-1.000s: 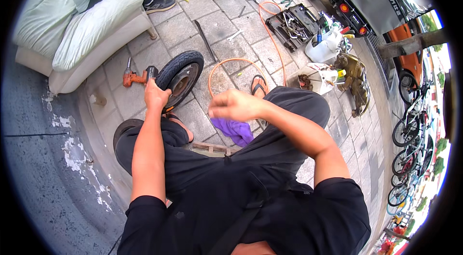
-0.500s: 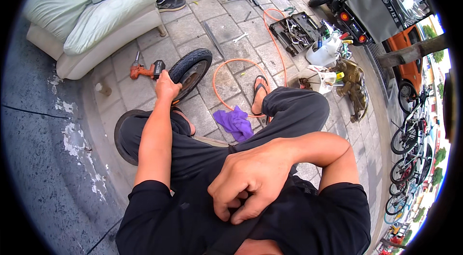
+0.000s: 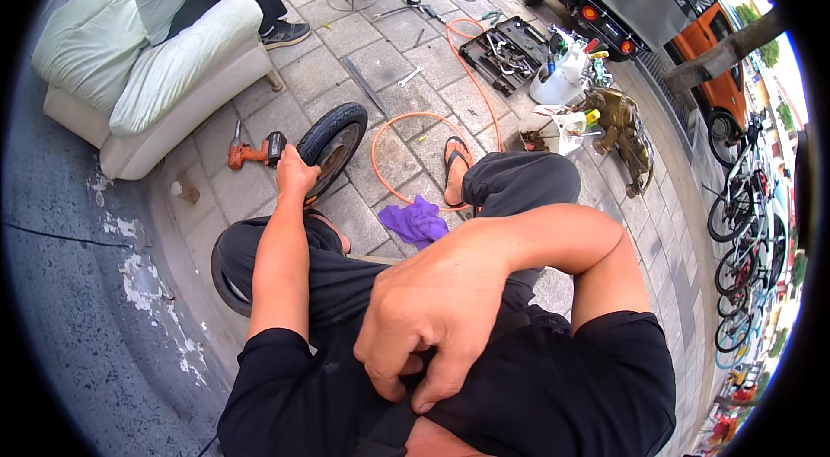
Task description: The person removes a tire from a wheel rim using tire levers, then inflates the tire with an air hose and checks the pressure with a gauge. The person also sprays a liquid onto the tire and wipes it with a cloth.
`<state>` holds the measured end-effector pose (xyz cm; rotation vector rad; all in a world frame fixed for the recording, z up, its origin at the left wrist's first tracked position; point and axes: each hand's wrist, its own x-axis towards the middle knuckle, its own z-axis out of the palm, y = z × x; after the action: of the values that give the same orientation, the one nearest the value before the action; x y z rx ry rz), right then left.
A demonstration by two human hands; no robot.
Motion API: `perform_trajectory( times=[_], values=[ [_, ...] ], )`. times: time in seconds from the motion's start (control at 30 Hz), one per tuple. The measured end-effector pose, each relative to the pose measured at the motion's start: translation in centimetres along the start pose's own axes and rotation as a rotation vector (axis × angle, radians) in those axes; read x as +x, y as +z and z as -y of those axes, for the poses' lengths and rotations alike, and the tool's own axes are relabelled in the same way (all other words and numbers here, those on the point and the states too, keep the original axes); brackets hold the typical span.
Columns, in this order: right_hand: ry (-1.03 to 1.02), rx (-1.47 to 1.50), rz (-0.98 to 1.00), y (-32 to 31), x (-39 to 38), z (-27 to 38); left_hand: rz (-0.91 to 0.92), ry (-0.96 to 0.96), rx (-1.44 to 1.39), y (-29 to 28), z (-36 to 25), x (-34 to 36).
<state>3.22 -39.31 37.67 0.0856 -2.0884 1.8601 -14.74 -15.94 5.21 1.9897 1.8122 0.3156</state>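
Lying toward the paving's left edge: orange drill. Left hand, fingers grasping tyre, apparently to keep the wheel beside the drill upright. Right hand, fingers curled over shirt; grip unclear. Toolbox near far right edge, open, presumably for access.

**Outdoor setting in even daylight**

A pavement of grey rectangular stone slabs with dark joints forms the floor. Along its left edge runs a blue-grey painted wall, flaked to white in patches. At the far left corner, beside the wall, stands a cream upholstered sofa with a pale green cover. Towards the far right edge appear a thick brown tree trunk, an orange car and a row of thin-wheeled bicycles.
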Motion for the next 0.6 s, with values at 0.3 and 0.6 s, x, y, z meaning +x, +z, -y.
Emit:
perform_trajectory(
  times=[0.3,0.6],
  values=[
    [-0.058,-0.234,-0.117,1.8,2.4,1.1,-0.025,0.040,-0.019,0.5,-0.4,0.4],
    [-0.262,-0.518,-0.068,2.9,7.1,2.3,-0.008,0.024,0.015,-0.5,-1.1,-0.9]
  ],
)
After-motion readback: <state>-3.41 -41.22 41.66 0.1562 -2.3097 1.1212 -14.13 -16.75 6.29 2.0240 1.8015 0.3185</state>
